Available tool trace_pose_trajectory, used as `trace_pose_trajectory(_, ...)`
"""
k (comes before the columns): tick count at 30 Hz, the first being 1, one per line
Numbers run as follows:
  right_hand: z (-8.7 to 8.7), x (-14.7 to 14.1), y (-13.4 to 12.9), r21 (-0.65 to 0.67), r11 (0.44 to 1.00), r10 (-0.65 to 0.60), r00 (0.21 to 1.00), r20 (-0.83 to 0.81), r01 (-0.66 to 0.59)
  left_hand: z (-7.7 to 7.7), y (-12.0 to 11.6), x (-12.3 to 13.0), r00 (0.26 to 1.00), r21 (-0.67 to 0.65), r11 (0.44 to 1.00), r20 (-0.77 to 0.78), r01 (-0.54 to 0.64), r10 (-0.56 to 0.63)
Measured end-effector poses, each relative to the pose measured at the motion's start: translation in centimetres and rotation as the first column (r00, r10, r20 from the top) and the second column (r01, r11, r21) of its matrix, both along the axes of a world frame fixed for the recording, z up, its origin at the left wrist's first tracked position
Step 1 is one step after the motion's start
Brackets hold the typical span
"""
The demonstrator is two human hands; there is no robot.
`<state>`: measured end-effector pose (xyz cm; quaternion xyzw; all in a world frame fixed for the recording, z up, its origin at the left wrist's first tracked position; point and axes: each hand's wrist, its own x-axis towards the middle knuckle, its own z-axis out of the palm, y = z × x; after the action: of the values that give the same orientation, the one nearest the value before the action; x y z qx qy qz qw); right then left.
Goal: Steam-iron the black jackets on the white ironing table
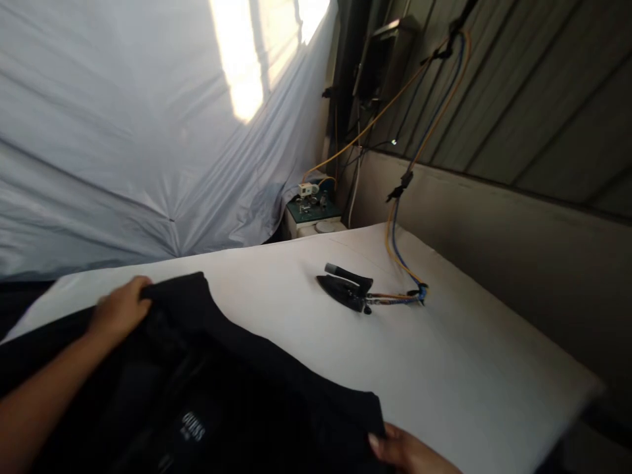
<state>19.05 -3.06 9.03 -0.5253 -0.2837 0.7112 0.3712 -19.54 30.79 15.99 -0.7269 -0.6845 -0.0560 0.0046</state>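
A black garment (pixel 276 388) with a white "GUESS" label (pixel 192 426) inside it spreads across the lower left of the head view. What kind of garment it is cannot be told. My left hand (pixel 121 306) is closed on its far left edge. At the near right, my right hand (pixel 402 451) pinches another corner, the thumb on top of the cloth. Between the two hands the edge runs in a shallow curve. Beyond the garment an iron (pixel 344 288) with a black handle rests on the white table, apart from both hands.
The white-covered table (pixel 444 368) reaches to the wall on the right. Blue and orange cables (pixel 395 237) hang from above to the iron's rear. A pale sheet (pixel 123 131) hangs behind. In the far corner stands a box with a green top (pixel 313 209).
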Motion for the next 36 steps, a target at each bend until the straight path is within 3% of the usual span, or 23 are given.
trace_pose_trajectory(2, -2.7, 1.0, 0.4, 0.017, 0.994, -0.109, 0.993, 0.036, 0.109, -4.1, -0.6, 6.6, 0.989, -0.088, 0.985, 0.002, 0.149, -0.15)
trace_pose_trajectory(4, -5.5, 2.0, 0.8, 0.028, 0.991, -0.132, 0.98, 0.149, 0.129, -7.2, -2.4, 12.7, 0.954, -0.123, 0.947, 0.018, 0.298, -0.298)
trace_pose_trajectory(6, -8.0, 2.8, 1.2, 0.024, 0.991, -0.132, 0.959, 0.252, 0.13, -9.0, -5.1, 17.5, 0.882, -0.198, 0.861, 0.065, 0.469, -0.466)
trace_pose_trajectory(8, -9.7, 3.3, 1.7, -0.035, 0.984, -0.152, 0.917, 0.368, 0.176, -9.6, -8.4, 20.5, 0.815, -0.346, 0.744, 0.137, 0.572, -0.563)
trace_pose_trajectory(11, -10.4, 4.1, 2.9, -0.038, 0.972, -0.161, 0.778, 0.608, 0.231, -9.1, -13.4, 21.6, 0.774, -0.569, 0.576, 0.185, 0.586, -0.605)
trace_pose_trajectory(14, -9.5, 5.4, 3.9, 0.184, 0.946, -0.308, 0.565, 0.765, 0.267, -8.2, -17.5, 20.1, 0.645, -0.665, 0.334, 0.293, 0.668, -0.706)
trace_pose_trajectory(16, -8.9, 6.5, 4.2, 0.254, 0.921, -0.366, 0.428, 0.826, 0.295, -7.9, -19.3, 18.9, 0.592, -0.708, 0.178, 0.395, 0.684, -0.702)
trace_pose_trajectory(18, -8.7, 7.5, 4.1, 0.168, 0.953, -0.252, 0.352, 0.901, 0.251, -8.1, -20.0, 18.2, 0.58, -0.721, 0.059, 0.502, 0.69, -0.641)
trace_pose_trajectory(19, -8.7, 7.9, 4.1, 0.097, 0.974, -0.162, 0.326, 0.931, 0.205, -8.4, -19.7, 18.1, 0.58, -0.708, 0.027, 0.556, 0.706, -0.595)
trace_pose_trajectory(20, -8.8, 8.1, 4.0, 0.026, 0.988, -0.073, 0.304, 0.95, 0.154, -8.7, -18.9, 18.1, 0.597, -0.689, 0.043, 0.593, 0.723, -0.54)
trace_pose_trajectory(21, -9.0, 8.3, 4.1, -0.034, 0.993, 0.001, 0.285, 0.959, 0.112, -9.2, -17.5, 18.3, 0.636, -0.664, 0.143, 0.598, 0.734, -0.487)
trace_pose_trajectory(22, -9.0, 8.3, 4.2, -0.082, 0.992, 0.055, 0.268, 0.962, 0.091, -9.6, -15.7, 18.5, 0.692, -0.634, 0.296, 0.579, 0.715, -0.432)
trace_pose_trajectory(24, -8.9, 8.2, 4.6, -0.146, 0.984, 0.118, 0.237, 0.964, 0.104, -10.5, -10.9, 18.7, 0.857, -0.506, 0.713, 0.436, 0.486, -0.275)
trace_pose_trajectory(25, -8.8, 8.1, 4.9, -0.16, 0.981, 0.132, 0.217, 0.967, 0.114, -10.9, -8.4, 18.7, 0.898, -0.463, 0.795, 0.382, 0.391, -0.218)
trace_pose_trajectory(26, -8.6, 7.9, 5.2, -0.16, 0.98, 0.136, 0.192, 0.972, 0.116, -11.2, -5.9, 18.5, 0.921, -0.437, 0.839, 0.348, 0.324, -0.175)
trace_pose_trajectory(28, -8.4, 7.6, 5.7, -0.129, 0.987, 0.116, 0.133, 0.984, 0.094, -11.7, -1.7, 17.8, 0.949, -0.429, 0.873, 0.297, 0.23, -0.104)
trace_pose_trajectory(30, -8.5, 7.4, 5.9, -0.091, 0.993, 0.084, 0.097, 0.992, 0.072, -11.9, 0.9, 16.7, 0.956, -0.483, 0.851, 0.284, 0.205, -0.069)
trace_pose_trajectory(34, -9.1, 7.5, 5.8, -0.08, 0.993, 0.069, 0.119, 0.991, 0.088, -11.6, 2.6, 13.9, 0.942, -0.613, 0.747, 0.332, 0.257, -0.051)
trace_pose_trajectory(36, -9.4, 7.5, 5.6, -0.079, 0.993, 0.067, 0.125, 0.99, 0.091, -11.7, 2.7, 13.1, 0.939, -0.634, 0.728, 0.342, 0.26, -0.036)
